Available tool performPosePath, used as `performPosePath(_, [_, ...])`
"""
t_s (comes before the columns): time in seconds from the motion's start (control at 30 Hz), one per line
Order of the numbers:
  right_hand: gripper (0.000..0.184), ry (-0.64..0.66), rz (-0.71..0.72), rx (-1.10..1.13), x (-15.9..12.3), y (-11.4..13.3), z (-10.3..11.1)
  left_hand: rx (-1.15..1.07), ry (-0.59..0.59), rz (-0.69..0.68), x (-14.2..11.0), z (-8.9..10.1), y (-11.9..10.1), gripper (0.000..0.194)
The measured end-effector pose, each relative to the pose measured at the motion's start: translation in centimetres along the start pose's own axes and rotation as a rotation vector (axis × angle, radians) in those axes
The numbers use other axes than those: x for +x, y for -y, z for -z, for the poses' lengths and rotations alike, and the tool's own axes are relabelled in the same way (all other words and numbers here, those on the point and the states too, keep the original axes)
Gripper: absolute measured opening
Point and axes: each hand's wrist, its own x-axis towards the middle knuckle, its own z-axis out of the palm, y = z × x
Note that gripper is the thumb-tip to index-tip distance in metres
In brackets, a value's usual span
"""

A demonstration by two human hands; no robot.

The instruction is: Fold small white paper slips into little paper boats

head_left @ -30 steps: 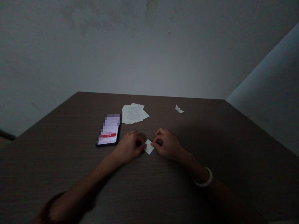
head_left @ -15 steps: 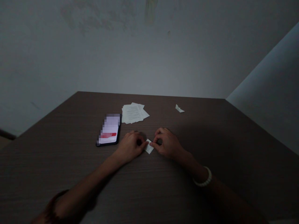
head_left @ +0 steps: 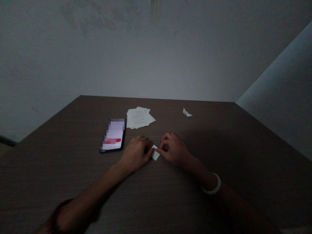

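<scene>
A small folded white paper (head_left: 155,154) lies on the dark wooden table (head_left: 158,195) between my two hands. My left hand (head_left: 135,154) is curled, its fingertips pinching the paper's left edge. My right hand (head_left: 173,150), with a white bead bracelet (head_left: 214,187) on the wrist, is also curled and pinches the paper's right edge. Most of the paper is covered by my fingers. The light is dim.
A phone (head_left: 113,136) with a lit screen lies left of my hands. Behind them sits a small stack of printed sheets (head_left: 139,118). A small folded paper piece (head_left: 186,112) rests near the far right of the table. Grey walls stand behind and to the right.
My left fingers have closed in a little further over the small paper, so less of it shows. Both hands otherwise stay in place.
</scene>
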Motion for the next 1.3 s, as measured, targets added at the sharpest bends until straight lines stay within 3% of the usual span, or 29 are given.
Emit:
performPosePath(0.17, [0.023, -0.003, 0.002, -0.009, 0.0, 0.1, 0.0, 0.036, -0.018, -0.007, -0.1, 0.0, -0.1, 0.028])
performPosePath(0.5, [0.017, 0.007, -0.014, -0.001, -0.1, 0.1, 0.2, 0.002, 0.013, 0.128, 0.0, 0.1, 0.0, 0.026])
performPosePath(0.87, [0.017, 0.008, -0.017, -0.009, 0.0, -0.1, 0.1, -0.070, 0.097, 0.131, 0.5, 0.8, 1.1, 0.015])
performPosePath(1.03, [0.015, 0.005, -0.025, -0.014, -0.1, -0.1, 0.0, -0.207, 0.179, 0.129, 0.7, 0.6, 2.0, 0.009])
performPosePath(1.3, [0.015, -0.020, 0.005, 0.008, -0.2, -0.5, -0.3, -0.299, 0.156, 0.057, 0.7, 1.0, 2.2, 0.015])
